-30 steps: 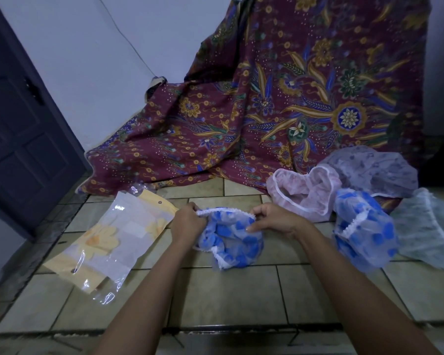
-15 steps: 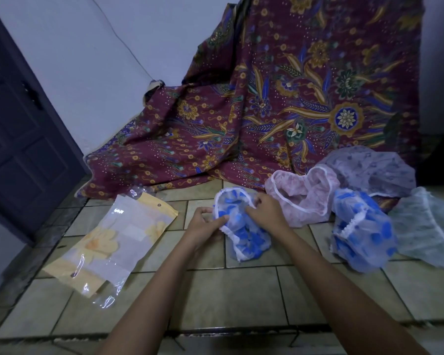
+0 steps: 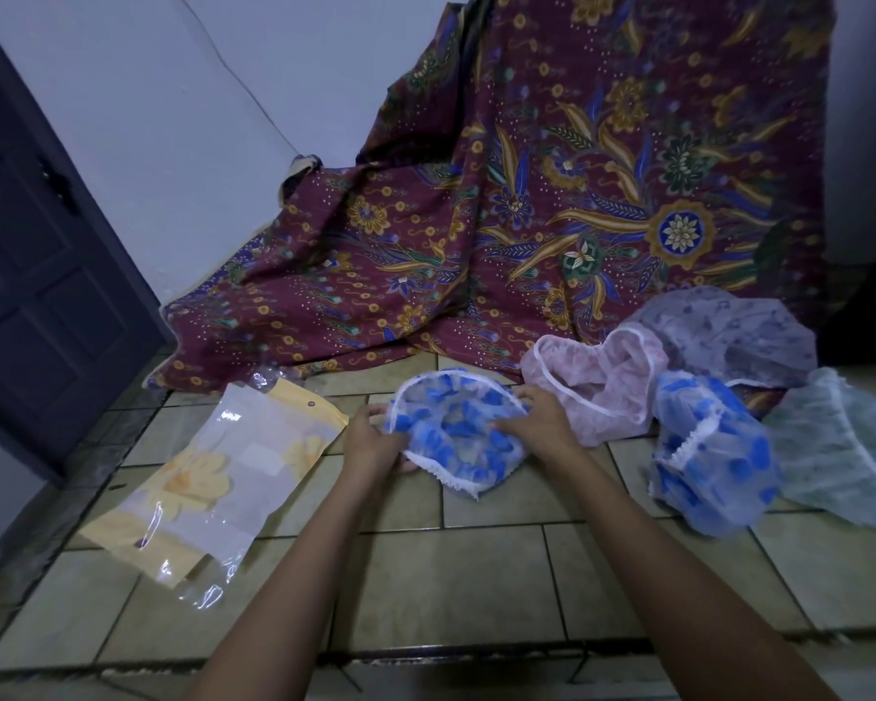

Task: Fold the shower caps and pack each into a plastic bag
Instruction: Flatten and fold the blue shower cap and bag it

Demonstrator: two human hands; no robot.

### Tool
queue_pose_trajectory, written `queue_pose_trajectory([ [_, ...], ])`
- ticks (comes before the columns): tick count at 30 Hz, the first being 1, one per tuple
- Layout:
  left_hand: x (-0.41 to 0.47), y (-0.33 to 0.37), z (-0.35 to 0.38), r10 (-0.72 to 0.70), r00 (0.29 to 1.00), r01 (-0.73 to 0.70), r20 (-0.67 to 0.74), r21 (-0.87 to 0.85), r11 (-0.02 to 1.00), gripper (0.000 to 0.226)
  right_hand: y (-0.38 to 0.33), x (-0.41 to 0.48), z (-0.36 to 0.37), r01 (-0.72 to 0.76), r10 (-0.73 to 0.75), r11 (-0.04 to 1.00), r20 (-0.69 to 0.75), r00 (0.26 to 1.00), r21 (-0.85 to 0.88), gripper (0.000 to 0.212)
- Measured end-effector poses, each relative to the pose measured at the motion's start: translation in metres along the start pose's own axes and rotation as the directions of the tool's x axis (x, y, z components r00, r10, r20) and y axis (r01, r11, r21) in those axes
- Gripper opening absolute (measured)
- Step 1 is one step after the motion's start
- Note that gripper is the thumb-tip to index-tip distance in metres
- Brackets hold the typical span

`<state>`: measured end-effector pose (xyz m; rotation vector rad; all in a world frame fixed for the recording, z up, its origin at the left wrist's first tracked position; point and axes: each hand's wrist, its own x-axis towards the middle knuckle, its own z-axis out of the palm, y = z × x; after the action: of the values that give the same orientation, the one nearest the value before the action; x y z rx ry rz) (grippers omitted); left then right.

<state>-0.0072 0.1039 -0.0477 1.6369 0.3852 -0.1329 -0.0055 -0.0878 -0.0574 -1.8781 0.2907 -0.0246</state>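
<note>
A blue-patterned shower cap (image 3: 456,432) with a white lace rim lies open on the tiled floor between my hands. My left hand (image 3: 375,442) grips its left edge. My right hand (image 3: 542,422) holds its right side, fingers curled into the cap's plastic. To the left lie clear plastic bags (image 3: 223,478) with yellow flower cards. At the right wait a pink cap (image 3: 598,392), a second blue cap (image 3: 709,452), a lilac cap (image 3: 729,336) and a pale green cap (image 3: 840,447).
A maroon batik cloth (image 3: 527,220) hangs down the wall onto the tiled floor (image 3: 451,569) behind the caps. A dark door (image 3: 36,270) stands at the left. A step edge (image 3: 426,655) runs across the floor close to me.
The blue cap, bunched upright half a second ago, has been turned and spread open with its rim facing me. My hands have moved apart to its two sides.
</note>
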Motion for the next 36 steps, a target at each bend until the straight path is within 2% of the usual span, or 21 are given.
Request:
queue_pose_trajectory([
  [2, 0.003, 0.0, -0.006, 0.12, 0.985, -0.103, -0.124, 0.136, 0.985, 0.033, -0.004, -0.004, -0.004, -0.02, -0.042, 0.961, -0.218, 0.975, -0.275, 0.026],
  [3, 0.004, 0.001, -0.01, 0.202, 0.965, -0.161, -0.169, 0.231, 0.96, 0.032, -0.006, -0.008, -0.006, -0.033, -0.087, 0.917, -0.282, 0.955, -0.397, 0.024],
  [5, 0.002, 0.002, -0.014, 0.341, 0.919, -0.228, -0.199, 0.439, 0.869, 0.027, -0.009, -0.011, -0.009, -0.04, -0.182, 0.815, -0.322, 0.929, -0.579, 0.025],
  [7, -0.003, 0.003, -0.013, 0.4, 0.895, -0.225, -0.196, 0.576, 0.786, 0.027, -0.01, -0.011, -0.007, -0.033, -0.224, 0.786, -0.334, 0.916, -0.617, 0.028],
  [9, -0.006, 0.002, -0.011, 0.442, 0.882, -0.244, -0.162, 0.647, 0.723, 0.029, -0.011, -0.011, -0.003, 0.016, -0.191, 0.866, -0.301, 0.934, -0.499, 0.031],
  [11, -0.004, 0.0, -0.008, 0.463, 0.882, -0.3, -0.085, 0.655, 0.694, 0.029, -0.015, -0.01, 0.001, 0.069, -0.122, 0.971, -0.227, 0.966, -0.23, 0.035],
  [14, -0.002, -0.003, -0.002, 0.409, 0.912, -0.362, 0.018, 0.501, 0.786, 0.035, -0.017, -0.007, 0.005, 0.071, -0.064, 0.993, -0.073, 0.995, 0.094, 0.049],
  [17, -0.002, -0.003, 0.0, 0.299, 0.954, -0.288, 0.003, 0.277, 0.917, 0.055, -0.015, -0.008, 0.008, 0.086, -0.082, 0.979, -0.027, 0.996, 0.182, 0.064],
  [20, -0.002, -0.001, 0.001, 0.257, 0.966, -0.247, 0.01, 0.306, 0.92, 0.088, -0.012, -0.006, 0.008, 0.071, -0.057, 0.98, -0.081, 0.995, 0.187, 0.06],
  [21, -0.002, 0.001, 0.001, 0.261, 0.965, -0.251, 0.012, 0.329, 0.91, 0.09, -0.014, -0.006, 0.007, 0.063, -0.05, 0.983, -0.079, 0.996, 0.174, 0.055],
  [23, -0.004, 0.006, -0.002, 0.267, 0.964, -0.255, 0.015, 0.348, 0.902, 0.079, -0.015, -0.004, 0.005, 0.095, -0.09, 0.99, -0.061, 0.994, 0.102, 0.047],
  [26, 0.001, 0.016, -0.009, 0.264, 0.964, -0.238, -0.032, 0.336, 0.911, 0.075, -0.019, -0.005, -0.002, 0.196, -0.205, 0.967, -0.042, 0.978, -0.16, 0.048],
  [29, 0.01, 0.021, -0.016, 0.226, 0.974, -0.211, -0.005, 0.342, 0.916, 0.055, -0.024, -0.006, -0.005, 0.295, -0.287, 0.865, 0.08, 0.954, -0.406, 0.054],
  [32, 0.017, 0.021, -0.017, 0.155, 0.988, -0.149, 0.018, 0.394, 0.907, 0.055, -0.029, -0.008, -0.003, 0.364, -0.311, 0.796, 0.189, 0.931, -0.483, 0.054],
  [34, 0.018, 0.023, -0.017, 0.105, 0.994, -0.112, 0.04, 0.443, 0.889, 0.051, -0.032, -0.01, -0.002, 0.362, -0.333, 0.734, 0.16, 0.929, -0.575, 0.052],
  [36, 0.016, 0.022, -0.018, 0.044, 0.991, -0.101, 0.125, 0.494, 0.864, 0.035, -0.033, -0.012, -0.001, 0.335, -0.39, 0.602, 0.1, 0.916, -0.724, 0.044],
])
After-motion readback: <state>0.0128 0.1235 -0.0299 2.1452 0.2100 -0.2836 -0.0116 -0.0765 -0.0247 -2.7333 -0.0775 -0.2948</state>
